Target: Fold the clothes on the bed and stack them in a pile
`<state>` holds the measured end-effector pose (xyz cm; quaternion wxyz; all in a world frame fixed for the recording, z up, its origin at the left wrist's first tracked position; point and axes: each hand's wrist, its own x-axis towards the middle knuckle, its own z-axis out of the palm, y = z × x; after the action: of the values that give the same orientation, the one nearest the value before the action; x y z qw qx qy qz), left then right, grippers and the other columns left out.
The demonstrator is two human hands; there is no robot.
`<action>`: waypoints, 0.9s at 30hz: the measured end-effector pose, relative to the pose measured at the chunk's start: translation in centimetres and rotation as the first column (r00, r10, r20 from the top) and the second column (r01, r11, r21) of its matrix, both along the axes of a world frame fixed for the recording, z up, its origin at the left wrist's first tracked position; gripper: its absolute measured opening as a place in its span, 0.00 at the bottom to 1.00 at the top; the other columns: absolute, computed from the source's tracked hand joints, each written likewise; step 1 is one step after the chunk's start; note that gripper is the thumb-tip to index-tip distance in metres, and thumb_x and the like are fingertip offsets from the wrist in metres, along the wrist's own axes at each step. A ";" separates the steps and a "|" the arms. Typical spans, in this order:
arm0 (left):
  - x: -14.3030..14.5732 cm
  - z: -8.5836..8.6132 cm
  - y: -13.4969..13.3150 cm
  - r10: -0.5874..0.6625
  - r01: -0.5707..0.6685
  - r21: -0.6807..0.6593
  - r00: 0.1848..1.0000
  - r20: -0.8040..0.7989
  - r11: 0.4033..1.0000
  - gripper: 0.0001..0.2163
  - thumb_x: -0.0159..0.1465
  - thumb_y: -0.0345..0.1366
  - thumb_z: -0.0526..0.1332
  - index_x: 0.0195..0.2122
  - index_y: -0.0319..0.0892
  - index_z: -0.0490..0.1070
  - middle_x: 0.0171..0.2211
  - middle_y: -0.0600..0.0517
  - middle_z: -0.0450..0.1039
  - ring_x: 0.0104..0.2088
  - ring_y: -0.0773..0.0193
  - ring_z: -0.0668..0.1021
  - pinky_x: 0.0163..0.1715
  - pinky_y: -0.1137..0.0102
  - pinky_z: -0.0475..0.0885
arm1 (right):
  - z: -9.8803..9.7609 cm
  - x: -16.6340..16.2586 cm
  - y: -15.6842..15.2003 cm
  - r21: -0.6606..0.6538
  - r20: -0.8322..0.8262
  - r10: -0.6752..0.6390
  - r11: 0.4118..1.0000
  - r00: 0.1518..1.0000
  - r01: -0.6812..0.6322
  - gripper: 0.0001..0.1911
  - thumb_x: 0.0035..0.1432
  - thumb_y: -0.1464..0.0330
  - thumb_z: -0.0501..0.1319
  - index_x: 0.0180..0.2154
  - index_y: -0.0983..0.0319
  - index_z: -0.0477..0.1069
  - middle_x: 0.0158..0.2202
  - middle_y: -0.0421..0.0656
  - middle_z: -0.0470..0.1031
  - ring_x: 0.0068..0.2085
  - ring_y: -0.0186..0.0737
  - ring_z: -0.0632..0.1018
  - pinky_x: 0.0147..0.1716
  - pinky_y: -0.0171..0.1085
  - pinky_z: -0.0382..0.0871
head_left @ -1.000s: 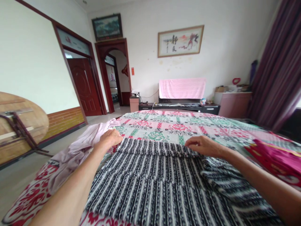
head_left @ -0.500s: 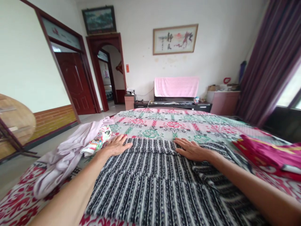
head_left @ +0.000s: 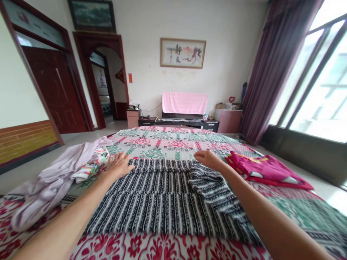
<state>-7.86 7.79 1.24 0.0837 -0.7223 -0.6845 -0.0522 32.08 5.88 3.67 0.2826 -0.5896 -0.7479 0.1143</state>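
Observation:
A black-and-white striped garment [head_left: 159, 195] lies spread on the bed's floral sheet [head_left: 168, 139]. My left hand [head_left: 119, 165] rests flat on its far left corner, fingers apart. At the far right edge my right hand [head_left: 207, 159] pinches the cloth, where a sleeve or side panel [head_left: 214, 189] is folded inward over the body of the garment.
A pale lilac garment [head_left: 51, 180] and a small colourful printed cloth [head_left: 93, 166] lie at the left of the bed. A folded magenta garment [head_left: 267, 169] lies at the right. Beyond the bed stand a low TV cabinet with a pink towel [head_left: 184, 103], doors left, curtain and window right.
My right hand lifted from lying flat and drew the garment's right side inward over the middle. The left hand stayed near its corner. The camera view swung right, showing the window.

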 end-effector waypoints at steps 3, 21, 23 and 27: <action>4.2 0.7 -1.1 -0.213 0.210 0.131 0.977 0.005 0.969 0.18 0.61 0.39 0.51 0.50 0.43 0.69 0.58 0.44 0.60 0.57 0.51 0.65 0.53 0.56 0.60 | -0.5 1.8 -2.3 -0.058 -0.016 0.028 0.998 0.999 -0.029 0.13 0.49 0.67 0.58 0.34 0.64 0.77 0.29 0.42 0.78 0.32 0.38 0.76 0.34 0.34 0.68; 16.3 -3.9 -4.1 -0.583 0.565 0.152 0.803 0.122 0.811 0.16 0.65 0.37 0.48 0.52 0.45 0.67 0.56 0.47 0.65 0.56 0.59 0.67 0.54 0.62 0.65 | -1.5 1.6 -3.9 -0.202 0.103 0.264 0.950 0.959 -0.240 0.14 0.46 0.64 0.60 0.35 0.60 0.78 0.26 0.38 0.76 0.27 0.34 0.72 0.27 0.30 0.62; 16.3 -3.8 -4.1 -0.579 0.563 0.141 0.805 0.128 0.814 0.17 0.66 0.38 0.48 0.54 0.44 0.66 0.57 0.46 0.64 0.57 0.58 0.66 0.55 0.60 0.64 | -1.5 1.5 -3.8 -0.199 0.124 0.257 0.953 0.958 -0.230 0.14 0.45 0.67 0.59 0.35 0.59 0.78 0.25 0.37 0.76 0.27 0.34 0.73 0.27 0.30 0.62; 16.3 -3.7 -4.3 -0.571 0.560 0.110 0.808 0.145 0.821 0.19 0.66 0.38 0.47 0.57 0.45 0.63 0.59 0.46 0.61 0.58 0.56 0.64 0.55 0.58 0.62 | -1.8 1.0 -3.7 -0.103 0.220 0.211 0.976 0.953 -0.192 0.14 0.46 0.73 0.55 0.32 0.59 0.79 0.26 0.39 0.77 0.28 0.35 0.73 0.30 0.31 0.62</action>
<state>8.47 3.47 -2.42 0.0273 -0.8831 -0.4411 -0.1579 33.06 2.21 1.89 0.1571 -0.5305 -0.8265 0.1038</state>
